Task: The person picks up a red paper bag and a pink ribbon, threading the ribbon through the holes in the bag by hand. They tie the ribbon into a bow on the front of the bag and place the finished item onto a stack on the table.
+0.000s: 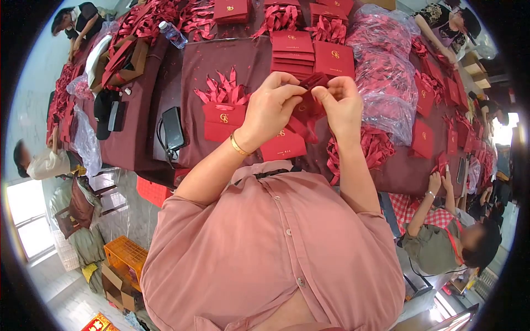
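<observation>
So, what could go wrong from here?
The bag is pinched in the fingertips of both the left hand and right hand, so it might slip or crease. The ribbons beside the right forearm look loose and could snag or tangle. And the bottle sits close to more ribbons; if knocked over and leaking, it might wet them.

Red gift bag (305, 115) above the near edge of the table (124, 148): outline partly concealed by left hand (276, 107) and right hand (340, 107). Lower bag (284, 149): upper part covered, small print illegible. Ribbon heap (157, 15), far edge: cropped above. Orange crate (122, 252): contents indistinct.
</observation>
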